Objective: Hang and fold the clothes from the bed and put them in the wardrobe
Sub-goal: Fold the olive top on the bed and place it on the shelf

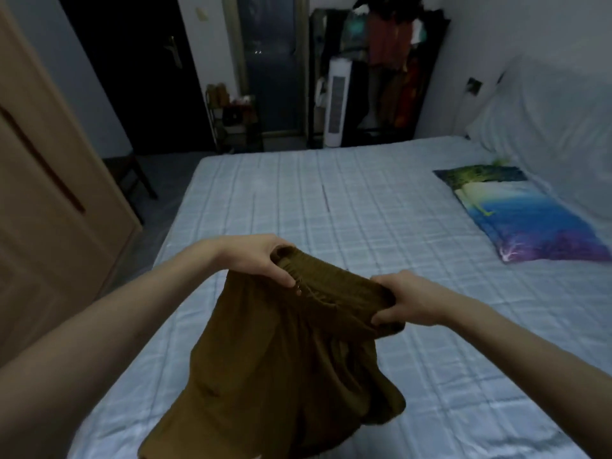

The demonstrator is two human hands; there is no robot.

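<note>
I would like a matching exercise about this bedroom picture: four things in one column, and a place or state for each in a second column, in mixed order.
Column 1
1. brown garment
2. colourful pillow
3. white tower fan
4. wardrobe door

Column 2
A. standing on the floor beyond the bed
B. at the left edge of the view
C. held by its waistband in the left hand and right hand
D. lying on the bed, right side

Pairs: 1-C, 2-D, 3-A, 4-B

A bed (331,200) in pale checked sheet carries a colourful pillow (520,213).
</note>
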